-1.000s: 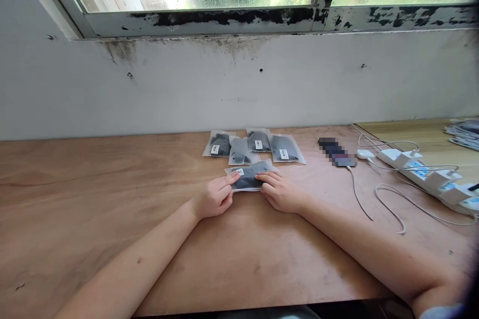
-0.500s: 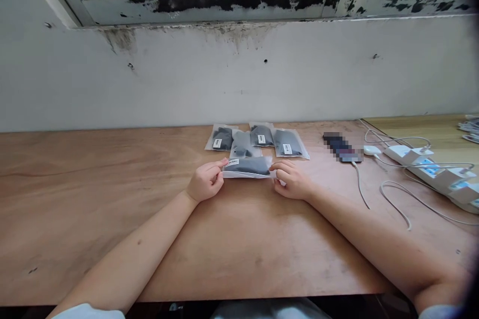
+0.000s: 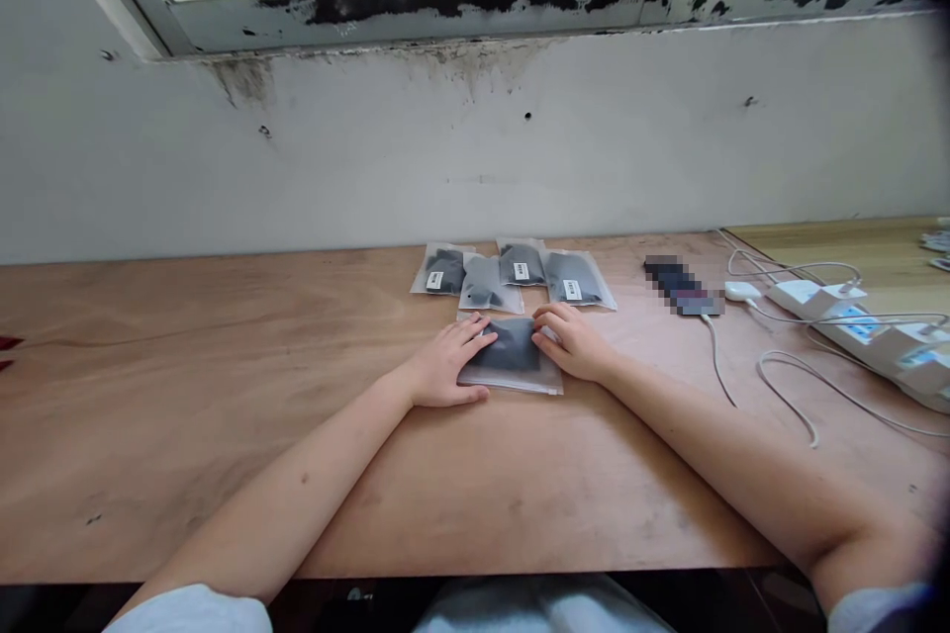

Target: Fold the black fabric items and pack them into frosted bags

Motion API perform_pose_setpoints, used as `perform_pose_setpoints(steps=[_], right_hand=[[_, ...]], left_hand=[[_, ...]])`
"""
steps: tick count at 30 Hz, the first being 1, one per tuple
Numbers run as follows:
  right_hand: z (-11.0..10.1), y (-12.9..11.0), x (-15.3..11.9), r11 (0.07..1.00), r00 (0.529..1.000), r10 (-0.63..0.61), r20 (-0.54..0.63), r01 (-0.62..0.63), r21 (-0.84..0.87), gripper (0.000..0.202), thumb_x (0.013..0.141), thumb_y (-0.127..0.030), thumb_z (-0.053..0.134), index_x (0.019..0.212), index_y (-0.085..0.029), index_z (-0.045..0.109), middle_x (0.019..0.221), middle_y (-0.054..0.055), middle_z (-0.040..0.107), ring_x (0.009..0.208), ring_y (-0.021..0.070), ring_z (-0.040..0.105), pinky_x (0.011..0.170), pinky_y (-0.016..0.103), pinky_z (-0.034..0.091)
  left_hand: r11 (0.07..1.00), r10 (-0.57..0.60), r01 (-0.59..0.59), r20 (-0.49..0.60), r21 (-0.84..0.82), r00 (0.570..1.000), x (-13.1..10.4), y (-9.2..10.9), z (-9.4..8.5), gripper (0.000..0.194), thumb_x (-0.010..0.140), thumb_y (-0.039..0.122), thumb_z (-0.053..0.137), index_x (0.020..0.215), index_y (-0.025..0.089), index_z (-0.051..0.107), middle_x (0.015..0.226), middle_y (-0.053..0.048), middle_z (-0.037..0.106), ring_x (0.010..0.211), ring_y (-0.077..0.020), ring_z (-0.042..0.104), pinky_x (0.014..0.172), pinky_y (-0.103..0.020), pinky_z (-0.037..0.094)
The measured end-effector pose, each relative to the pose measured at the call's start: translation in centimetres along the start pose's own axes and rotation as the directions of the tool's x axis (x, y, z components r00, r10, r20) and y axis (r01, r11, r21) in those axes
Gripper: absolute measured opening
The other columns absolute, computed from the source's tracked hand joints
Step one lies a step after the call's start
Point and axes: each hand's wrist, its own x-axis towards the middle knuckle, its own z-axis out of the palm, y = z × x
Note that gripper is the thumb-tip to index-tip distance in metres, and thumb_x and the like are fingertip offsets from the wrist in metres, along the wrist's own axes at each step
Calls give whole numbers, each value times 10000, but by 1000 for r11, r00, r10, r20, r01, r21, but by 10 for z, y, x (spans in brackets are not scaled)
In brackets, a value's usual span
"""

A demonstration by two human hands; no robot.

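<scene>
A frosted zip bag [image 3: 512, 346] with something dark inside lies flat on the wooden table [image 3: 416, 495] in front of me. My left hand [image 3: 449, 361] rests on its left side, palm down with the fingers spread. On the bag's right side lies my right hand [image 3: 573, 340], its fingers slightly bent and their tips touching the plastic. The bag's zip edge faces me. Behind it are several similar bags, among them a labelled one at the left [image 3: 443, 272] and a labelled one at the right [image 3: 579, 279].
To the right lies a pixelated phone-like device [image 3: 681, 287] with a white cable [image 3: 716, 356] plugged in. Farther right a white power strip [image 3: 876, 346] holds several chargers, with loose cables around it. A wall [image 3: 371, 158] with a window stands behind the table.
The bag was tilted up between both hands and now lies flat. My left hand has opened and spread over it. My right fingers have shifted onto its right side.
</scene>
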Motion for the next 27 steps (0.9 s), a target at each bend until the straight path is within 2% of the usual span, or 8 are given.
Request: perform_pose_setpoints(steps=[2, 6, 12, 14, 19, 22, 25, 27], right_hand=[[3, 3, 4, 995, 995, 95, 4, -95, -34, 160, 998, -302, 508, 1056, -205, 622, 1122, 117, 675, 1052, 261, 610, 902, 425, 478], [6, -1, 14, 965, 955, 258, 144, -248, -84, 235, 1007, -372, 503, 1089, -206, 647, 1060, 96, 729, 964, 252, 659, 824, 376, 481], [-4, -9, 28, 855, 797, 500, 339, -517, -43, 315, 987, -450, 529, 907, -198, 701, 907, 86, 760, 746, 215, 685, 612, 296, 459], [-10, -6, 29, 827, 757, 507, 412, -562, 14, 342, 978, -490, 538, 926, -210, 726, 930, 76, 769, 748, 211, 692, 613, 295, 479], [-18, -3, 25, 776, 772, 386, 504, -568, 275, 307, 969, -492, 563, 905, -255, 748, 850, 33, 768, 697, 183, 677, 641, 310, 526], [-22, -10, 27, 521, 718, 366, 592, -686, 508, 253, 937, -465, 610, 909, -229, 695, 859, 42, 739, 747, 190, 675, 659, 314, 538], [-27, -15, 31, 223, 664, 405, 628, -738, 637, 268, 858, -479, 700, 902, -222, 635, 863, 26, 698, 765, 180, 655, 677, 300, 533], [-29, -16, 33, 146, 653, 471, 593, -721, 678, 287, 811, -473, 745, 872, -228, 608, 838, 10, 674, 738, 172, 636, 659, 287, 517]], left_hand=[[1000, 11, -11, 6, 1, 1000, 1, 5, 2, 823, 837, 472, 727, 1539, 229, 373, 1592, -175, 359, 1485, -382, 311, 1160, -597, 359], [998, 67, -68, 16, 3, 998, 4, 10, 5, 712, 878, 361, 671, 1516, 199, 398, 1569, -172, 401, 1478, -360, 335, 1168, -584, 363], [971, 222, -208, -121, 117, 967, 14, 15, 13, 620, 949, 316, 567, 1520, 164, 379, 1510, -196, 478, 1429, -329, 430, 1133, -543, 436], [955, 270, -245, -148, 170, 951, 16, 17, 15, 575, 974, 313, 540, 1514, 181, 393, 1492, -181, 507, 1420, -321, 445, 1124, -536, 454], [940, 320, -253, -329, 231, 888, 15, 19, 16, 519, 1001, 192, 477, 1513, 217, 400, 1446, -134, 569, 1418, -270, 455, 1121, -500, 479], [953, 283, -209, -404, 218, 870, 12, 17, 15, 554, 988, 182, 498, 1527, 238, 382, 1487, -135, 527, 1453, -279, 400, 1146, -529, 436], [970, 216, -157, -368, 184, 904, 12, 13, 15, 593, 974, 247, 552, 1536, 275, 365, 1559, -134, 434, 1480, -306, 349, 1177, -566, 367], [986, 144, -106, -330, 131, 933, 13, 11, 16, 680, 949, 324, 609, 1559, 275, 312, 1594, -146, 368, 1490, -326, 324, 1184, -571, 347]])
